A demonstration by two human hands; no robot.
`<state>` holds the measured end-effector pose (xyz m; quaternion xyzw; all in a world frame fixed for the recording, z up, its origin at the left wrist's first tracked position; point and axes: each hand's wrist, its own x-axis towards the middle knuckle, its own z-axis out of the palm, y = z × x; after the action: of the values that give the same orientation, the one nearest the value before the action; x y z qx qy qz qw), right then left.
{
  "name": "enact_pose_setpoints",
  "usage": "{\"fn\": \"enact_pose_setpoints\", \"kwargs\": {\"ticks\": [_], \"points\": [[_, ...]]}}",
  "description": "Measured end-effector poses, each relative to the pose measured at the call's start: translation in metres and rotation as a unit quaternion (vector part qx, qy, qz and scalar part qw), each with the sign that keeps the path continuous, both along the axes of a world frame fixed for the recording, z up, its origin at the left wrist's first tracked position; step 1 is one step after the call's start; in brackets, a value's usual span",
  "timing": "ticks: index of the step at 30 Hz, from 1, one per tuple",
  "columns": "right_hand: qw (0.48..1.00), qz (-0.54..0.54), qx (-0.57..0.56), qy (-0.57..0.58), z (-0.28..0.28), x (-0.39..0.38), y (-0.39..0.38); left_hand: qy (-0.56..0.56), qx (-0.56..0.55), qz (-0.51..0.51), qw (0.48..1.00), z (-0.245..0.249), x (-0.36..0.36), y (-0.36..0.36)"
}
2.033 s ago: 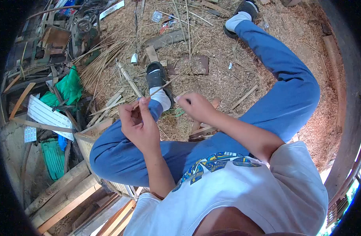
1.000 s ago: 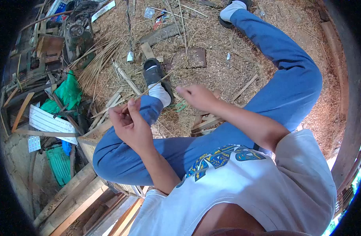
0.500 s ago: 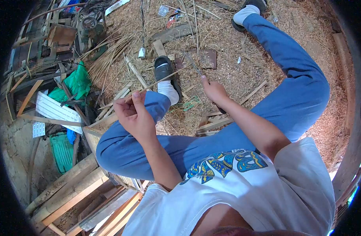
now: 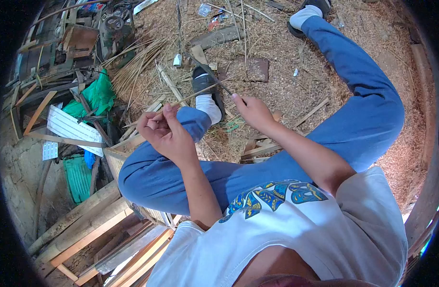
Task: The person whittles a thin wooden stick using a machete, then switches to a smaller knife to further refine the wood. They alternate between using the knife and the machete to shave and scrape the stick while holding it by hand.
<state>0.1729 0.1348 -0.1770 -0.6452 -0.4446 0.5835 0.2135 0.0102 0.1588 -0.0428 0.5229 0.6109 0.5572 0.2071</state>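
Seated on a floor (image 4: 296,91) strewn with shavings, a person pinches one thin bamboo strip (image 4: 193,97) in the closed left hand (image 4: 164,131). The strip slants up and right toward the right hand (image 4: 252,112), which is clenched on a single dark blade (image 4: 211,75) angled up and left. The two hands are apart. The strip's near end is hidden inside the left fingers, and whether strip and blade actually touch over the black shoe (image 4: 202,82) is too fine to make out.
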Motion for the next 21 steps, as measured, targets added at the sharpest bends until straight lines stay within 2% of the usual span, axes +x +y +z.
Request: {"fn": "enact_pose_setpoints", "kwargs": {"ticks": [5, 11, 14, 17, 21], "points": [[0.998, -0.053, 0.040, -0.003, -0.025, -0.007, -0.004, 0.025, 0.012, 0.006, 1.000, 0.000, -0.002, -0.001], [0.998, -0.053, 0.013, 0.023, -0.015, -0.001, 0.001, 0.062, 0.027, 0.033, 0.997, 0.009, 0.000, -0.001], [0.996, -0.066, 0.044, 0.036, -0.023, -0.004, -0.002, 0.077, 0.040, 0.051, 0.995, 0.014, 0.004, 0.000], [0.998, -0.044, -0.003, 0.052, -0.009, -0.003, 0.000, 0.080, 0.018, 0.057, 0.995, 0.012, -0.001, -0.005], [0.995, -0.027, 0.011, 0.096, 0.017, -0.004, -0.002, 0.078, -0.007, 0.063, 0.995, 0.015, -0.004, -0.009]]}}
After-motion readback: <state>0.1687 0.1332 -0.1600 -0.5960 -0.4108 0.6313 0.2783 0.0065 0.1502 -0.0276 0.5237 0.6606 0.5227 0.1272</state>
